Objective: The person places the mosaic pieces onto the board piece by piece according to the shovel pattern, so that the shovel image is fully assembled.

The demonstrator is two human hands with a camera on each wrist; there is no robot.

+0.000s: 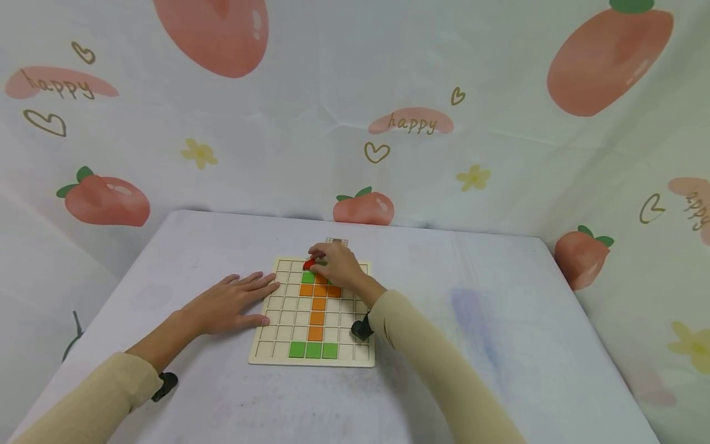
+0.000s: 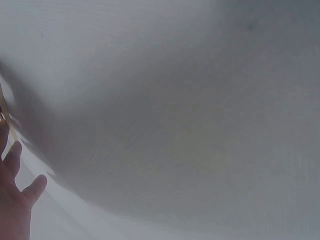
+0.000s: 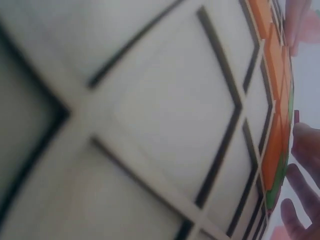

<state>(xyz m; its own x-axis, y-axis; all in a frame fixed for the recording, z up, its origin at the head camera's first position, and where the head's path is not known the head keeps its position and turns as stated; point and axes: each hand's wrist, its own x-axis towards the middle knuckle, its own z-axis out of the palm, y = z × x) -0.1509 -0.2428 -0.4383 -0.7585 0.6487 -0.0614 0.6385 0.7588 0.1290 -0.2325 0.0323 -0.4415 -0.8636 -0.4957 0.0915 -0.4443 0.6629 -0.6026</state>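
Observation:
A pale wooden grid board [image 1: 283, 317] lies on the table in the head view, with orange tiles [image 1: 317, 318] and green tiles [image 1: 313, 350] set in its squares. At its far edge my right hand [image 1: 336, 265] pinches a small red tile [image 1: 309, 264] between thumb and fingers, above the top rows. In the right wrist view the red tile [image 3: 296, 116] shows only as a sliver by the fingertips. My left hand [image 1: 235, 303] lies with fingers spread at the board's left edge, fingertips and thumb touching it. Only part of that hand [image 2: 15, 200] appears in the left wrist view.
Behind the board lies a small card with a grid pattern [image 1: 337, 241], partly hidden by the right hand. A white cloth covers the table [image 1: 444, 370], with a bluish stain [image 1: 471, 314] to the right. A printed fabric backdrop [image 1: 310, 154] hangs behind.

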